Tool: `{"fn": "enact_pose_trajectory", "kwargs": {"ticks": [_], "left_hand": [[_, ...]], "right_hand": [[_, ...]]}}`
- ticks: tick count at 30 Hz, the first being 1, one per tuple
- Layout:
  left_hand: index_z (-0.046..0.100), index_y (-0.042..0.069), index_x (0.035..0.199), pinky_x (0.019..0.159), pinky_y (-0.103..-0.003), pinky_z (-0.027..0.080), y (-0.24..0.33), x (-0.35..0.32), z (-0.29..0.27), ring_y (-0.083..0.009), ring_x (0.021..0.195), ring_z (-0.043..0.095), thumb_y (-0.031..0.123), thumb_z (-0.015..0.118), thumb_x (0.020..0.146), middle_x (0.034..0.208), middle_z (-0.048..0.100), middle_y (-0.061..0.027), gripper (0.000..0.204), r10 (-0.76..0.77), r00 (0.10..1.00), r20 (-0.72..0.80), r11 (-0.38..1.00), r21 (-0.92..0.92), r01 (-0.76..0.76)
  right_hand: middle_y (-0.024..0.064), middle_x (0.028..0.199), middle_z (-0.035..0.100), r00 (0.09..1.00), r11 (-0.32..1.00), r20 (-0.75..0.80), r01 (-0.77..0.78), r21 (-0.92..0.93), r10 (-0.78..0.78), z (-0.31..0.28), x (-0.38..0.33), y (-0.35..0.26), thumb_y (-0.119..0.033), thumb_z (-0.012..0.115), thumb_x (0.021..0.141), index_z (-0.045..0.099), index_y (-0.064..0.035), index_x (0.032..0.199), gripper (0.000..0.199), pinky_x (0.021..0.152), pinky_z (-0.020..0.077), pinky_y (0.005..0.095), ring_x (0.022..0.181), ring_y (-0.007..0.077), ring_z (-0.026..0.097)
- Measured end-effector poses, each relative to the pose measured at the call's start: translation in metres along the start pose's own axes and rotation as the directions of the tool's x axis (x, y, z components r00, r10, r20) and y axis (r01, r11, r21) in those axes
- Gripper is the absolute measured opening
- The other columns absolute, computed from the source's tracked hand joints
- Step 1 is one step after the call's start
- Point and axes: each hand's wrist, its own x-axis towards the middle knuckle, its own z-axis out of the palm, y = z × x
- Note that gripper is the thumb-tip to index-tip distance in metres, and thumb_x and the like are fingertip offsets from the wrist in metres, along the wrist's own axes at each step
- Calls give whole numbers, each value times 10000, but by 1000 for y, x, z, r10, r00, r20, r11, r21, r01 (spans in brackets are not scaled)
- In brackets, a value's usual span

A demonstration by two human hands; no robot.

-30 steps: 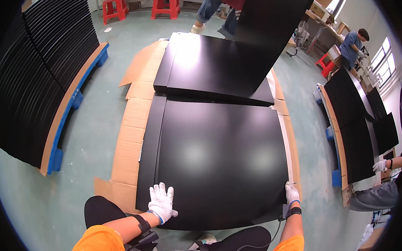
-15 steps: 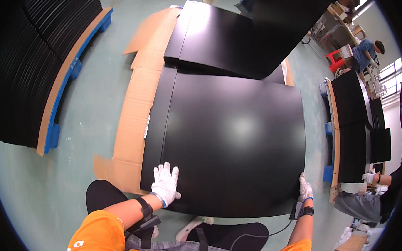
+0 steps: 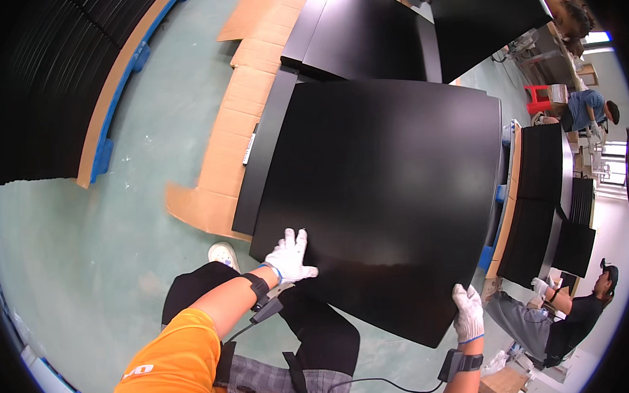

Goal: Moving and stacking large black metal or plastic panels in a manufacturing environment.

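A large smooth black panel (image 3: 378, 186) lies askew in front of me, its near right corner jutting toward me past the pile. My left hand (image 3: 291, 257), in a white glove, rests on its near left corner with fingers spread and the palm touching the surface. Near the opposite corner, my gloved right hand (image 3: 468, 313) grips the right edge; the parts of it beneath the edge are hidden. Along the left, a strip of another black panel (image 3: 266, 153) shows underneath. Brown cardboard (image 3: 223, 141) sticks out beyond that strip.
More black panels (image 3: 366, 33) lie beyond, with another raised panel (image 3: 487, 20) held by a co-worker. Panels stand stacked on a blue pallet (image 3: 103, 161) at left and on another at right (image 3: 537, 163). A person in black (image 3: 581, 325) works at the right.
The top panel has turned and shifted right, baring more of the panel underneath at left. Both my hands moved with it. The co-worker's far panel has lifted apart from its pile.
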Motion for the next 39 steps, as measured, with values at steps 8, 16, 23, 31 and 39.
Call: {"fn": "enact_pose_trajectory", "kwargs": {"ticks": [8,16,23,31,39], "left_hand": [[91,180,1524,1078,-523,303,121,-118,-74,-486,1309,363,732,326,870,1561,63,-229,887,148,983,104,958,-261,-117],[63,172,1526,1080,-502,306,163,-196,-136,-472,1312,361,725,284,888,1558,77,-228,873,184,982,37,931,-326,-162],[58,58,1512,1152,-405,192,168,-234,-174,-359,1434,155,676,391,891,1550,127,-236,936,188,978,-95,885,-415,-210],[8,37,1508,1145,-389,218,179,-252,-193,-385,1427,172,571,556,861,1540,114,-271,1002,114,951,-287,918,-336,-212],[0,36,1506,1135,-389,240,172,-248,-219,-384,1414,213,628,482,880,1539,130,-264,987,63,928,-368,891,-399,-219]], "right_hand": [[70,1225,590,963,996,261,45,71,-62,53,-89,-78,-152,595,905,504,13,1306,443,967,405,286,1112,162,536],[77,1281,536,925,902,380,-181,391,21,122,-151,-113,-79,623,866,362,-55,1416,608,952,453,316,1116,174,537],[76,1265,544,923,965,384,-65,256,-40,170,-177,-133,-105,634,859,339,-51,1438,652,916,465,297,1096,149,533],[234,1296,542,947,824,262,-6,-566,187,199,-192,-155,-512,680,785,211,-10,1474,973,1004,418,361,1229,331,517],[246,1315,524,947,903,317,99,-417,43,228,-207,-174,-441,687,777,164,-68,1499,966,988,436,402,1225,364,518]]}}
